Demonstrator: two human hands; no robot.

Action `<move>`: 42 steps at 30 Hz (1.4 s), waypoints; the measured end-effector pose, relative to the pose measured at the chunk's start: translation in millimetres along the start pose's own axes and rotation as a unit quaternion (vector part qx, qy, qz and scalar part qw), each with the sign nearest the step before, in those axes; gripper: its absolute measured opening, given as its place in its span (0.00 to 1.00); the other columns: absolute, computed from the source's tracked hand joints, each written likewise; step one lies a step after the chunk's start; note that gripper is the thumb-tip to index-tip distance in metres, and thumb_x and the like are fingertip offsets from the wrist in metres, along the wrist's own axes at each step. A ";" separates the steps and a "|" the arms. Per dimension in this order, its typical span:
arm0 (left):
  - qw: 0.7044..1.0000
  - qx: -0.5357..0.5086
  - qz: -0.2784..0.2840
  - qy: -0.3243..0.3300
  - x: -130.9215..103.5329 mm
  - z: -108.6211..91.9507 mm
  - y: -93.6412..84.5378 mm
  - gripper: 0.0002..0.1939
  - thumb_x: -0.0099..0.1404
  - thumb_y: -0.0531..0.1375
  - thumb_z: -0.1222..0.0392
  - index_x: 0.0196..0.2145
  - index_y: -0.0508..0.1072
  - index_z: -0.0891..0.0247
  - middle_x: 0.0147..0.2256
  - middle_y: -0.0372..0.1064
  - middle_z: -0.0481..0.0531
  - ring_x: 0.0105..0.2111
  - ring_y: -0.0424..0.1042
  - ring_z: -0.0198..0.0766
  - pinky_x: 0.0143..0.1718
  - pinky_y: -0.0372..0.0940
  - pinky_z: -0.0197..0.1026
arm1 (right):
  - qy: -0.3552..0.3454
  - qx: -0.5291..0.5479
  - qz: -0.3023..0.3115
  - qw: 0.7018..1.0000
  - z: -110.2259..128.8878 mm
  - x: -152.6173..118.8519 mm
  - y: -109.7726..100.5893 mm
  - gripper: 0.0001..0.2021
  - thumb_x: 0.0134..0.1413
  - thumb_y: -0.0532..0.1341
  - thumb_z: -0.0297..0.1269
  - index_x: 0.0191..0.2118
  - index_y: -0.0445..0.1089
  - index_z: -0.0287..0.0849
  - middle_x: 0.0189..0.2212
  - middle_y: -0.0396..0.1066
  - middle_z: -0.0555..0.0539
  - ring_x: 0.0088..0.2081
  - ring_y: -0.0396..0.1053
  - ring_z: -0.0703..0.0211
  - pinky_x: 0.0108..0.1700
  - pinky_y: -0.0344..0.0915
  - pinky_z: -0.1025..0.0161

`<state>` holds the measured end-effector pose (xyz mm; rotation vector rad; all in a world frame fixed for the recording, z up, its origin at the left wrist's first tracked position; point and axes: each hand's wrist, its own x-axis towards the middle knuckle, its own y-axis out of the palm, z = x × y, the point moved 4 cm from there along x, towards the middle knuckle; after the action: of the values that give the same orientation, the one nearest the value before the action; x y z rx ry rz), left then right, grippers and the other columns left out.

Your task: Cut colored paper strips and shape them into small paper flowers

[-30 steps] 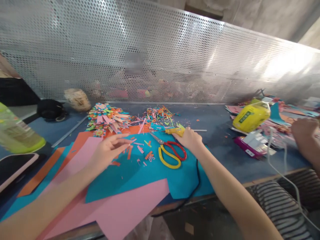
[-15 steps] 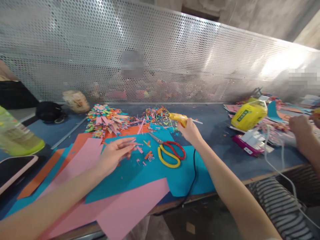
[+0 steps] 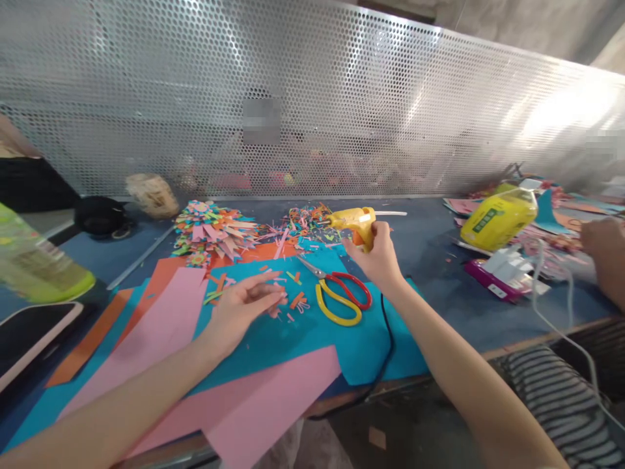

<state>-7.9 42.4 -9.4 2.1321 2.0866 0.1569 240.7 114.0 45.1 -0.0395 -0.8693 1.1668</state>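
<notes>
Red-and-yellow scissors [image 3: 319, 274]: on blue paper [image 3: 283, 355], between the hands. Scrap heap [image 3: 306, 215]: far middle. Layered paper ornament [image 3: 212, 231]: left of heap. Yellow packet [image 3: 499, 220]: far right. Yellow glue gun [image 3: 354, 220]: far middle, near heap; axis left-to-right, nozzle leftward, white stick [image 3: 393, 213] rightward; right hand [image 3: 381, 257] clasped around handle. Left hand [image 3: 247, 303]: over scraps, grip cannot be told.

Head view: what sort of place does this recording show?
Probably a shared papercraft workspace, though whether workshop or classroom isn't clear. A yellow hot-glue gun is in the right hand, scissors lie on a blue sheet among paper scraps, and a co-worker's hand shows farther along the table.
</notes>
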 end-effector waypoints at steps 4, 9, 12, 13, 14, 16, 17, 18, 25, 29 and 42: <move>1.000 -0.009 0.011 0.001 2.5 1.7 6.6 0.20 0.49 0.66 0.61 0.41 0.71 0.66 0.27 0.73 0.51 0.22 0.69 0.32 0.21 0.61 0.33 | -0.043 0.036 0.009 0.998 19.6 -21.9 12.2 0.30 0.34 0.67 0.48 0.38 0.48 0.45 0.30 0.60 0.52 0.23 0.59 0.67 0.24 0.60 0.65; 0.999 -0.053 0.013 0.001 3.9 -1.0 20.3 0.32 0.49 0.66 0.64 0.52 0.64 0.64 0.31 0.75 0.52 0.25 0.71 0.33 0.23 0.63 0.32 | -0.039 0.193 0.088 0.976 38.3 -48.6 38.2 0.31 0.36 0.67 0.43 0.41 0.44 0.47 0.31 0.57 0.53 0.21 0.59 0.68 0.22 0.63 0.66; 0.996 -0.085 0.013 -0.017 -0.1 -2.4 26.7 0.38 0.46 0.67 0.66 0.55 0.60 0.65 0.31 0.76 0.53 0.29 0.74 0.38 0.24 0.66 0.33 | -0.071 0.190 0.073 0.977 43.5 -54.4 40.0 0.32 0.37 0.67 0.39 0.42 0.44 0.46 0.35 0.59 0.48 0.31 0.66 0.61 0.31 0.68 0.61; 0.996 -0.091 0.009 -0.020 -1.9 -2.9 27.6 0.40 0.45 0.68 0.66 0.55 0.59 0.65 0.31 0.76 0.53 0.30 0.75 0.40 0.24 0.66 0.34 | -0.083 0.184 0.067 0.977 43.9 -55.0 39.3 0.32 0.37 0.68 0.38 0.42 0.45 0.46 0.37 0.59 0.47 0.35 0.66 0.59 0.35 0.68 0.60; 0.995 -0.095 0.005 -0.020 -3.8 -3.6 28.1 0.41 0.45 0.68 0.66 0.55 0.58 0.64 0.30 0.76 0.53 0.30 0.75 0.41 0.24 0.67 0.34 | -0.092 0.182 0.065 0.977 43.7 -55.3 38.8 0.32 0.37 0.67 0.37 0.43 0.45 0.46 0.38 0.59 0.46 0.38 0.66 0.58 0.37 0.68 0.60; 0.994 -0.104 0.004 -0.018 -7.0 -5.2 28.5 0.40 0.44 0.68 0.66 0.55 0.59 0.63 0.29 0.76 0.52 0.30 0.76 0.42 0.23 0.67 0.34 | -0.104 0.185 0.070 0.975 42.7 -55.5 38.7 0.31 0.39 0.67 0.36 0.43 0.45 0.46 0.40 0.58 0.45 0.39 0.66 0.58 0.38 0.68 0.61; 0.994 -0.110 0.006 -0.019 -8.2 -5.5 28.7 0.39 0.44 0.68 0.66 0.54 0.60 0.63 0.28 0.76 0.51 0.30 0.76 0.42 0.24 0.68 0.34 | -0.110 0.185 0.074 0.974 42.4 -55.7 39.0 0.30 0.39 0.66 0.36 0.44 0.45 0.46 0.40 0.57 0.45 0.39 0.66 0.58 0.38 0.68 0.61; 0.993 -0.117 0.011 -0.023 -9.1 -5.5 29.0 0.38 0.44 0.68 0.66 0.53 0.61 0.63 0.28 0.76 0.51 0.30 0.76 0.42 0.24 0.68 0.34 | -0.115 0.183 0.077 0.973 42.3 -55.9 39.2 0.30 0.40 0.66 0.35 0.44 0.45 0.45 0.41 0.57 0.44 0.40 0.66 0.58 0.38 0.68 0.62; 0.991 -0.125 0.017 -0.045 -10.0 1.0 27.6 0.33 0.44 0.69 0.66 0.48 0.64 0.61 0.27 0.76 0.50 0.30 0.76 0.43 0.25 0.69 0.35 | -0.145 0.175 0.097 0.969 49.3 -59.2 38.7 0.25 0.44 0.63 0.34 0.43 0.45 0.46 0.39 0.58 0.45 0.39 0.65 0.58 0.37 0.68 0.61; 0.991 -0.125 0.002 -0.054 -9.2 3.8 26.0 0.24 0.44 0.69 0.66 0.41 0.68 0.65 0.28 0.76 0.51 0.27 0.75 0.37 0.28 0.69 0.35 | -0.163 0.199 0.108 0.960 53.7 -62.9 37.4 0.30 0.41 0.67 0.40 0.44 0.45 0.46 0.40 0.58 0.45 0.41 0.65 0.56 0.38 0.69 0.61; 0.991 -0.120 0.026 -0.053 -16.4 -1.0 35.2 0.15 0.44 0.68 0.68 0.31 0.70 0.67 0.26 0.75 0.50 0.20 0.68 0.30 0.19 0.60 0.31 | -0.150 0.175 0.105 0.967 53.1 -66.6 40.1 0.26 0.42 0.64 0.31 0.43 0.47 0.45 0.41 0.60 0.44 0.43 0.66 0.56 0.40 0.67 0.61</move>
<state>26.1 25.4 -1.4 2.0056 1.8522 0.2804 169.2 56.1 25.1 0.3489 -0.9260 1.5387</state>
